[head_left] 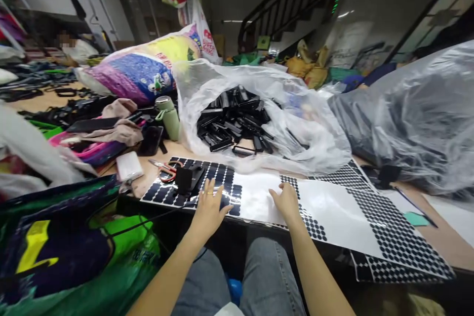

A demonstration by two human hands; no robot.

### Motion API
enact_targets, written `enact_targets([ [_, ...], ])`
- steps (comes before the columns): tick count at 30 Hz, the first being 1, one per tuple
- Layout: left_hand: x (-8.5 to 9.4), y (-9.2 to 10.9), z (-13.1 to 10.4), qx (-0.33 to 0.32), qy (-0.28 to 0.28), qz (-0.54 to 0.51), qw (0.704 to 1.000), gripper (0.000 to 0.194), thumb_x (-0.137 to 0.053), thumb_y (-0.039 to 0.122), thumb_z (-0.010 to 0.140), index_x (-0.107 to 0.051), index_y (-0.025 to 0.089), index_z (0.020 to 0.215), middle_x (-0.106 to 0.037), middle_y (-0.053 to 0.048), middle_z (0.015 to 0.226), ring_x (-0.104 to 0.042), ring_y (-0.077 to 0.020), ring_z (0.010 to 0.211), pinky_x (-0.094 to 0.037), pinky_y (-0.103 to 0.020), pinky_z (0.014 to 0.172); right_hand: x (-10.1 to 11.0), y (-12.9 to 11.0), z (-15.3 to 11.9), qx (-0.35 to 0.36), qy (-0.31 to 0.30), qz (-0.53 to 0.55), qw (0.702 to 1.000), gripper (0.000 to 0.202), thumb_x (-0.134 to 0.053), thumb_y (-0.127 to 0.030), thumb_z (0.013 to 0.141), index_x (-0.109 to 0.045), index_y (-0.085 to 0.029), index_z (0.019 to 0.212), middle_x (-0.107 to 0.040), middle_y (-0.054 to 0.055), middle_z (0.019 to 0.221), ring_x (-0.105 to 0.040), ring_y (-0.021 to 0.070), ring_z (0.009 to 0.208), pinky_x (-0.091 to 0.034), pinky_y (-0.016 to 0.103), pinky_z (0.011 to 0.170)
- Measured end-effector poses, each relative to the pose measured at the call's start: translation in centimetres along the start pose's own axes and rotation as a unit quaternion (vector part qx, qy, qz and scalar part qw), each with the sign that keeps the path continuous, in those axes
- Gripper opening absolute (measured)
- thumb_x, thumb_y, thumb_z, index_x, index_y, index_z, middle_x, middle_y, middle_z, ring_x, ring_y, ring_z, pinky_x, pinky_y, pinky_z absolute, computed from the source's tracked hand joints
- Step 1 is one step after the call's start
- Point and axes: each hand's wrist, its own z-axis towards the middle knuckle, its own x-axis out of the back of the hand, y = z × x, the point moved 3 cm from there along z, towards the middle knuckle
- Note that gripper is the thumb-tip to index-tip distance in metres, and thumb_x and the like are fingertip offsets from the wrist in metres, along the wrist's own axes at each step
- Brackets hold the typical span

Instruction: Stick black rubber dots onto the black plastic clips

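Observation:
My left hand [210, 206] lies with fingers spread on a sheet of black rounded-square pads [159, 191], a ring on one finger. Close to its fingertips is a black part [188, 179] of unclear kind. My right hand [288, 203] rests at the edge of the bare white backing [255, 192], thumb and forefinger apart, the other fingers curled and partly hidden. I see nothing held in it. Beside it runs a sheet with rows of black round dots [314, 224]. Behind both hands, an open clear plastic bag [314, 133] holds several black plastic parts [237, 118].
Red-handled scissors [167, 172], a white pack [129, 166], a phone [151, 140] and a green bottle [168, 117] stand or lie at left. More dotted sheets [403, 232] overhang the table's front edge at right. A large plastic-wrapped bundle [411, 118] sits behind them.

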Motion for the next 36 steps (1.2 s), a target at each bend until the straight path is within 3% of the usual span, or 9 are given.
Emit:
enact_targets([
  [4,-1.2,-4.2,2.3,0.22,0.124,0.086,0.964,0.064,-0.048,0.039,0.082,-0.03,0.008,0.135,-0.014,-0.027,0.143,-0.008,-0.0431,0.132,-0.02,-0.065,0.095,0.1,-0.8,-0.7,0.056,-0.029,-0.025,0.998,0.038,-0.056,-0.035,0.073,-0.053,-0.011,0.101,-0.057,0.016,0.102,-0.05,0.0296,0.103,-0.036,0.041,0.091],
  [7,-0.6,-8.1,3.4,0.313,0.092,0.071,0.943,0.075,-0.05,0.039,0.08,-0.016,0.008,0.14,-0.029,-0.031,0.134,-0.03,-0.0434,0.124,-0.032,-0.061,0.089,-1.4,-3.0,-4.1,0.16,-0.134,-0.007,0.978,0.056,-0.06,-0.042,0.071,-0.049,-0.011,0.116,-0.051,0.016,0.121,-0.043,0.0284,0.116,-0.033,0.04,0.098],
  [10,-0.9,-10.6,3.6,0.333,0.04,0.029,0.942,0.078,-0.052,0.037,0.079,-0.012,0.01,0.14,-0.049,-0.026,0.114,-0.052,-0.0376,0.104,-0.042,-0.05,0.081,-3.3,-5.0,-7.6,0.236,-0.216,-0.036,0.947,0.079,-0.065,-0.048,0.066,-0.037,-0.012,0.131,-0.033,0.015,0.14,-0.026,0.0304,0.131,-0.02,0.047,0.107],
  [13,-1.1,-11.9,3.1,0.342,0.085,0.027,0.935,0.087,-0.06,0.043,0.073,-0.014,0.011,0.14,-0.049,-0.024,0.114,-0.05,-0.0378,0.105,-0.042,-0.047,0.081,-4.5,-6.4,-9.1,0.27,-0.227,-0.064,0.934,0.081,-0.065,-0.043,0.068,-0.032,-0.014,0.135,-0.026,0.012,0.144,-0.019,0.0301,0.134,-0.014,0.05,0.109],
  [22,0.8,-15.8,3.7,0.395,0.146,0.025,0.907,0.099,-0.061,0.051,0.069,-0.008,0.007,0.14,-0.036,-0.031,0.128,-0.036,-0.0438,0.118,-0.032,-0.057,0.089,-4.9,-7.5,-8.1,0.379,-0.124,-0.038,0.916,0.037,-0.051,-0.023,0.083,-0.051,-0.013,0.119,-0.056,0.012,0.122,-0.045,0.0245,0.12,-0.031,0.045,0.104],
  [26,0.2,-11.4,3.7,0.225,0.141,0.027,0.964,0.094,-0.055,0.055,0.072,-0.008,0.011,0.141,-0.019,-0.026,0.142,-0.015,-0.0395,0.131,-0.018,-0.059,0.1,-4.2,-6.6,-7.4,0.382,-0.06,-0.004,0.922,0.026,-0.038,-0.012,0.087,-0.058,-0.016,0.103,-0.066,0.007,0.097,-0.057,0.0171,0.103,-0.038,0.035,0.098],
  [30,-3.4,-5.2,1.4,-0.093,-0.093,-0.049,0.99,0.077,-0.056,0.054,0.072,-0.029,0.024,0.137,-0.03,-0.013,0.143,-0.017,-0.0311,0.133,-0.021,-0.051,0.104,-1.3,-3.2,-2.6,0.131,0.011,-0.018,0.991,0.029,-0.045,-0.029,0.085,-0.055,-0.011,0.107,-0.06,0.015,0.106,-0.054,0.0234,0.102,-0.041,0.036,0.09],
  [33,-5.0,-4.0,0.2,-0.118,-0.127,-0.032,0.984,0.075,-0.059,0.054,0.069,-0.037,0.021,0.134,-0.034,-0.014,0.141,-0.02,-0.0328,0.132,-0.021,-0.053,0.103,0.6,-0.3,1.1,-0.033,-0.001,-0.05,0.998,0.033,-0.05,-0.032,0.08,-0.054,-0.01,0.103,-0.057,0.018,0.105,-0.053,0.028,0.1,-0.04,0.041,0.086],
  [36,-5.3,-4.7,0.6,-0.115,-0.128,-0.037,0.984,0.069,-0.061,0.051,0.07,-0.044,0.019,0.129,-0.043,-0.014,0.135,-0.029,-0.0311,0.129,-0.025,-0.051,0.103,1.6,0.8,2.5,-0.051,-0.031,-0.038,0.997,0.031,-0.052,-0.033,0.077,-0.055,-0.011,0.099,-0.06,0.015,0.096,-0.058,0.0255,0.089,-0.044,0.037,0.077],
])
